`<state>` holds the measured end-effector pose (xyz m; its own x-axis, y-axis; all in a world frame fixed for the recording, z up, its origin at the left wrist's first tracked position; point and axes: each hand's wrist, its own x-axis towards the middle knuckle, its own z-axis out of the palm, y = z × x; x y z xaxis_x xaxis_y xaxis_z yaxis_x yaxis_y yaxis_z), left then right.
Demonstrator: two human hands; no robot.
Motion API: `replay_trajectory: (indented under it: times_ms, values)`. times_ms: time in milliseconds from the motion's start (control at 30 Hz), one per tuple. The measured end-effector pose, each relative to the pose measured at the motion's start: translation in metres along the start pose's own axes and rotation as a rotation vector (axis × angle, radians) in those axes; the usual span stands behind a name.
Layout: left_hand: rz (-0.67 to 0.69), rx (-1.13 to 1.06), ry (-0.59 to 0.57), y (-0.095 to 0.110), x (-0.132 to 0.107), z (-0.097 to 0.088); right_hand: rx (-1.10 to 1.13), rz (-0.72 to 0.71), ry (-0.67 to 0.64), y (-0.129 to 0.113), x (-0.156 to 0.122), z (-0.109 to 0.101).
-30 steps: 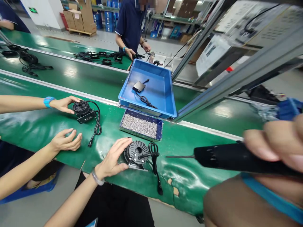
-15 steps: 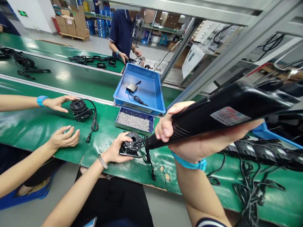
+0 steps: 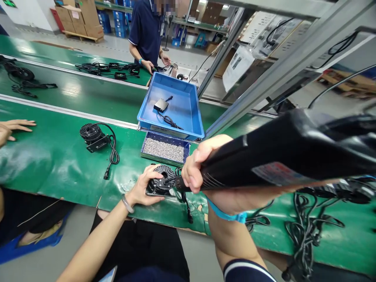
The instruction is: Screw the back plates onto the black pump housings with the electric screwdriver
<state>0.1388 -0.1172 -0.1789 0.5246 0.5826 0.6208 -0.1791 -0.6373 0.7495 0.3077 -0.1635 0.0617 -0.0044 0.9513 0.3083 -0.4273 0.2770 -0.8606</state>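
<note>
My right hand (image 3: 223, 184) is wrapped round a black electric screwdriver (image 3: 264, 156), held at a slant with its tip pointing down to the left. The tip is at a black round finned device (image 3: 161, 178) with a bracket, lying on the green bench; the exact contact point is hard to make out. My left hand (image 3: 145, 187) grips the left side of this device, thumb and fingers around its edge. A black cable with a plug (image 3: 189, 215) hangs from the device toward the bench's front edge.
Behind the device stands a small tray of screws (image 3: 164, 150), below a blue bin (image 3: 170, 131) holding a small boxed part. A second finned device (image 3: 92, 135) lies left. Bundled cables (image 3: 305, 235) lie right. A co-worker's hand (image 3: 17, 126) rests far left; another person (image 3: 147, 35) stands opposite.
The co-worker's hands have drawn back left, away from the second finned device. My right hand and the screwdriver have shifted slightly left and the screwdriver is tilted less steeply.
</note>
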Motion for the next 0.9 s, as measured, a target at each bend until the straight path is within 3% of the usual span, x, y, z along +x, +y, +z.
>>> replay_trajectory:
  times_ms: [100,233,367,500,667,767,900]
  values:
    - [0.022,-0.006,0.003,0.0,0.0,0.001,-0.042,-0.112,0.048,0.003,-0.005,0.002]
    - [0.034,-0.016,0.002,-0.001,0.0,0.002,-0.044,-0.136,0.06,0.006,-0.01,0.006]
    - [0.024,-0.01,-0.003,-0.003,-0.001,0.002,-0.014,-0.157,0.076,0.015,-0.013,-0.008]
    - [-0.014,0.004,-0.031,-0.007,-0.001,0.004,-0.006,-0.185,-0.02,0.009,-0.006,-0.022]
    - [-0.025,0.059,-0.021,-0.009,-0.003,0.013,-0.049,-0.188,0.057,-0.013,0.01,0.001]
    - [-0.02,0.061,0.01,-0.006,-0.002,0.019,-0.064,-0.136,0.033,-0.01,0.015,0.015]
    - [-0.017,0.07,0.014,0.0,0.003,0.021,-0.149,-0.136,0.014,-0.003,0.012,0.017]
